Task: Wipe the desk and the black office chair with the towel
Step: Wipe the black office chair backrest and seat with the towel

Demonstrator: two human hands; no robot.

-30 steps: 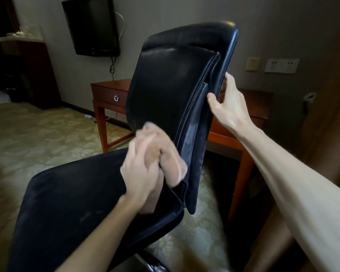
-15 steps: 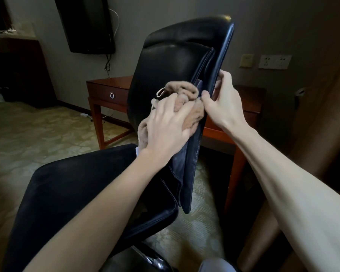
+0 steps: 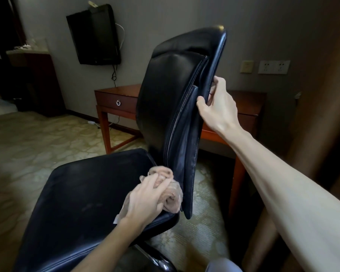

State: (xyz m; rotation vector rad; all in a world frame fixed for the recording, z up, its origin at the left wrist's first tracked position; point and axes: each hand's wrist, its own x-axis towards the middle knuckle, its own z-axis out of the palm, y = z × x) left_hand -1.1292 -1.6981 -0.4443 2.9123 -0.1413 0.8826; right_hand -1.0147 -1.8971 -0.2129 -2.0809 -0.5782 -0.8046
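The black office chair [image 3: 165, 91] fills the middle of the view, its seat toward me and its backrest upright. My left hand [image 3: 145, 199] grips a bunched beige towel [image 3: 170, 191] and presses it against the bottom of the backrest, where it meets the seat. My right hand [image 3: 217, 107] holds the backrest's right edge about halfway up, thumb in front and fingers behind. The wooden desk [image 3: 116, 95] stands behind the chair against the wall, partly hidden by the backrest.
A black TV [image 3: 94, 34] hangs on the wall above the desk's left end. Wall sockets [image 3: 273, 67] sit to the right. A dark cabinet [image 3: 31, 79] stands at far left. Patterned carpet [image 3: 28, 146] covers the floor.
My left hand with the towel went up to the backrest's edge near my right hand, then slid back down to the seat junction. My right hand kept its hold on the backrest edge.
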